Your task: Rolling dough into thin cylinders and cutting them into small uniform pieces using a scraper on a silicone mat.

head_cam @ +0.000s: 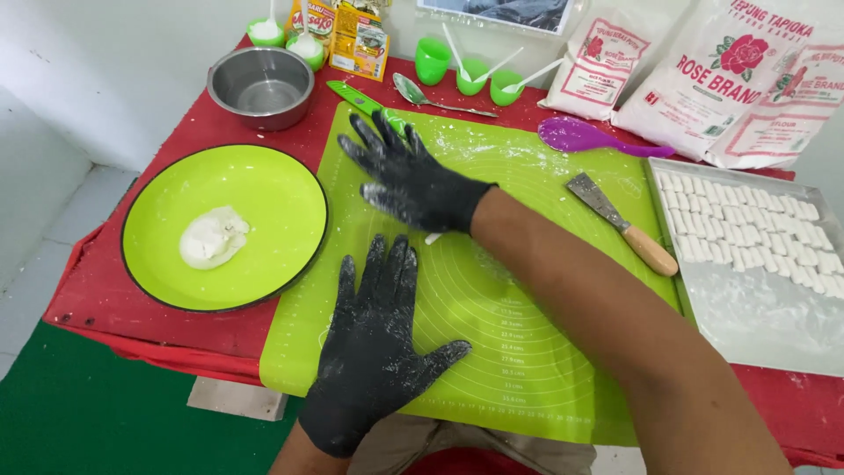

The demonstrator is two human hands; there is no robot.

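Observation:
Both my hands wear black gloves dusted with white flour. My right hand (409, 176) lies flat, fingers spread, on the upper left of a lime-green silicone mat (527, 308). A small white bit of dough (432, 237) peeks out from under its wrist. My left hand (378, 339) rests flat with fingers apart on the mat's lower left, holding nothing. Left of the mat, a round green plate (290, 176) carries a lump of white dough (213, 236).
A wooden-handled scraper (620, 220) and a purple spoon (580, 135) lie on the mat's right part. A foil-lined tray (756, 317) at right holds several small dough pieces (747, 224). At the back stand a steel bowl (261, 84), a green knife (356, 95), a metal spoon (422, 92), green cups (432, 60) and flour bags (738, 70).

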